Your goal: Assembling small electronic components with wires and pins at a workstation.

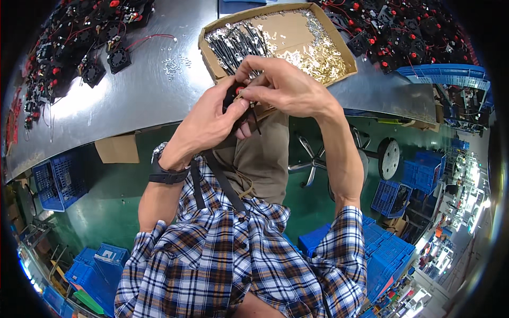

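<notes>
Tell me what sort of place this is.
Probably a factory assembly area: a metal workbench bears heaps of black parts with red pieces, a cardboard tray holds many small metal pieces, and blue plastic crates stand on the green floor.

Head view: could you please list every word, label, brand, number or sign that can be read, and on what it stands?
None readable.
Held red-and-black part: mostly covered, no legible marking.
Black cooling fan: any marking too small.
Pale patch on blue crate: too small to read.
</notes>
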Demonstrator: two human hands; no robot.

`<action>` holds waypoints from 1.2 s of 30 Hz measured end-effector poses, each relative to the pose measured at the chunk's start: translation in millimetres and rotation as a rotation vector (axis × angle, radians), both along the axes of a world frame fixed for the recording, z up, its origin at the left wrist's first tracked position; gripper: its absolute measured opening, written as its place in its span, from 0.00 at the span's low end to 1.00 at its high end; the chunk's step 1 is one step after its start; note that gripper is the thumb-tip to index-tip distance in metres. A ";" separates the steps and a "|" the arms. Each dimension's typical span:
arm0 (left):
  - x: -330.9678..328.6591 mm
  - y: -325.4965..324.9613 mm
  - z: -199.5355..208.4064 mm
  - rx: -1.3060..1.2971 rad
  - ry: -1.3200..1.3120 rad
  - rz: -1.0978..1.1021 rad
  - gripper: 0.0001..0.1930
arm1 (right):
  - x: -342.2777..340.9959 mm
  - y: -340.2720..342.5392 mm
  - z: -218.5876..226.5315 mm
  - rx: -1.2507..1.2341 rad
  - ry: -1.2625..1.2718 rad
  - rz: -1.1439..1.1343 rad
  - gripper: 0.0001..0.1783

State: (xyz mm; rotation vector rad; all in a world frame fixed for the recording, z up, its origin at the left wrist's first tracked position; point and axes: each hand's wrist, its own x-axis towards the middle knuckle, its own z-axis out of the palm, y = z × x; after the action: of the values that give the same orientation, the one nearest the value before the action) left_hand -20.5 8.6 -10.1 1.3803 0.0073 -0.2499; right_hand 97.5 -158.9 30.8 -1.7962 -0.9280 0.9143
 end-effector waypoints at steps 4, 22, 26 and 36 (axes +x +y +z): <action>-7.4 9.1 3.2 -0.035 0.025 0.054 0.15 | 5.5 5.8 4.6 -0.041 -0.061 -0.093 0.08; -48.6 48.7 -8.7 -0.154 0.179 0.063 0.16 | -1.1 96.2 -35.6 -0.007 -1.180 0.066 0.13; -44.6 46.2 4.2 -0.155 0.170 0.091 0.16 | 5.3 77.0 -29.4 -0.017 -1.020 0.038 0.10; 5.7 17.1 -4.5 -0.244 0.124 -0.005 0.17 | 120.7 22.3 -52.1 -0.359 -0.931 -0.470 0.12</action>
State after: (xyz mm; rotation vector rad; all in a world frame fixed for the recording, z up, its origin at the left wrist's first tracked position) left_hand -14.9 25.7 -14.6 1.1206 0.0741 -0.3300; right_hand 218.1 -136.6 -21.3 -2.6675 -0.8263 -0.1194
